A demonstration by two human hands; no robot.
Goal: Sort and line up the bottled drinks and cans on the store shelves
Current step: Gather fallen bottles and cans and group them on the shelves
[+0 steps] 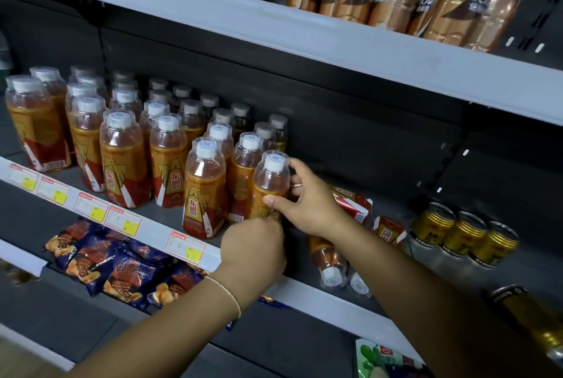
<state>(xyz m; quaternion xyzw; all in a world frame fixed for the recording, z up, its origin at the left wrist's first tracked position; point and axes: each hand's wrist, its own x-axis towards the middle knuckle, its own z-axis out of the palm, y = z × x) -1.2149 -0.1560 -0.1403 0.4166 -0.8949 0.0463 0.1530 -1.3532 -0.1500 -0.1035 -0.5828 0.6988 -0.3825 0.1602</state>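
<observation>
Orange bottle (269,182), right hand (310,204) fingers (275,201) around its shoulder, left hand (253,243) around its base.

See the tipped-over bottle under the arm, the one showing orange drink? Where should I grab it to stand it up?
Take the tipped-over bottle round its clear neck, just behind the white cap, coming from the shelf's front edge. It lies on its side with the cap pointing out at you, so that slim end is probably easiest to reach. The rest lies farther back.
</observation>
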